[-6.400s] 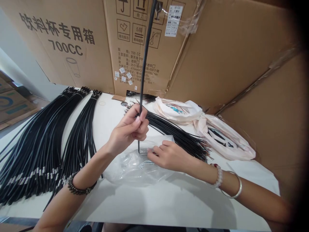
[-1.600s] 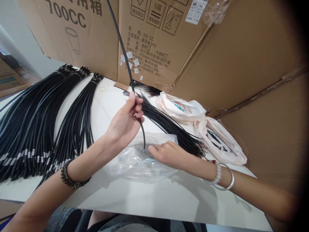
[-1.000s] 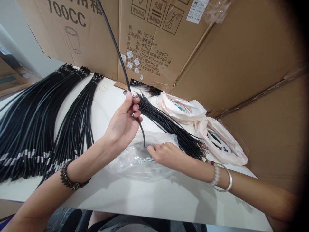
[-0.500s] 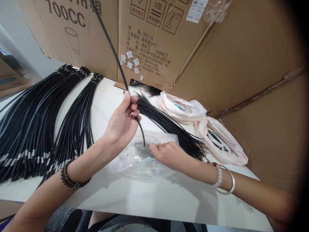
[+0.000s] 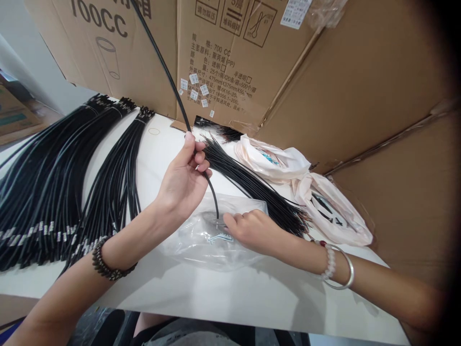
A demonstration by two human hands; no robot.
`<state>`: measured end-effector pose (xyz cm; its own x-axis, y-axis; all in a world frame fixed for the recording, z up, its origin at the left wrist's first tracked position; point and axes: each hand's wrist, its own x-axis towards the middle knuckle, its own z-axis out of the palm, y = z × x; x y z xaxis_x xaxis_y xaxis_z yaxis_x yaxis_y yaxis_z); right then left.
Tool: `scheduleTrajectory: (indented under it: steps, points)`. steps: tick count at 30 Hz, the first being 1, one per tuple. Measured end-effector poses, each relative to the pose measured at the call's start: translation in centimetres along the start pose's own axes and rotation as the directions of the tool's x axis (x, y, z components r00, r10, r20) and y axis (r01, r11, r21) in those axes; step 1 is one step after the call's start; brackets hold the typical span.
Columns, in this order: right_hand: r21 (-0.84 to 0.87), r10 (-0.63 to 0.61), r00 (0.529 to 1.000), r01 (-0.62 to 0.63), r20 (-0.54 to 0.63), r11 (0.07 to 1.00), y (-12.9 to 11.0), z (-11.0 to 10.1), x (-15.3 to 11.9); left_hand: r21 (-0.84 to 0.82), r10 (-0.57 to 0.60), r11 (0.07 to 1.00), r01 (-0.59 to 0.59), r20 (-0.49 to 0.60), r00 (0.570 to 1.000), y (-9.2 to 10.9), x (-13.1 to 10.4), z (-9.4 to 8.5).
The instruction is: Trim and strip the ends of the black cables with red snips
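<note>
My left hand [image 5: 187, 175] is closed around a black cable [image 5: 167, 72], pinching it between thumb and fingers. The cable runs up past the top of the view, and its lower end curves down over a clear plastic bag [image 5: 194, 252]. Close to that end, my right hand [image 5: 248, 230] is closed in a pinch, thumb toward the cable. A small thin silvery bit shows between the cable end and the right fingertips; what the fingers grip is too small to make out. The bag lies on the white table under both hands and bears a bluish print.
Bundles of black cables [image 5: 46, 178] with white-marked ends lie at the left. Another bundle of thin black wires [image 5: 252, 187] lies behind my right hand. Two pale wrapped coils [image 5: 275, 163] sit at the right. Large cardboard boxes [image 5: 223, 53] wall off the back of the white table [image 5: 230, 298].
The lower end of the cable has shifted very slightly to the right, near my right fingertips. Both hands keep nearly the same place and grip.
</note>
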<state>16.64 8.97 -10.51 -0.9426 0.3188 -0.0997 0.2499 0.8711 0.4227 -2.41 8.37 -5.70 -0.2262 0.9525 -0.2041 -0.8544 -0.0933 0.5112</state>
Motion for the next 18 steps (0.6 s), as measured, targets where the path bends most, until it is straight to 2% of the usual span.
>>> scheduleTrajectory:
  steps: [18]
  points:
    - [-0.038, 0.001, 1.000, -0.001, 0.005, 0.999, 0.09, 0.38, -0.21, 0.059, -0.002, 0.998, 0.003, -0.021, 1.000, 0.08, -0.09, -0.20]
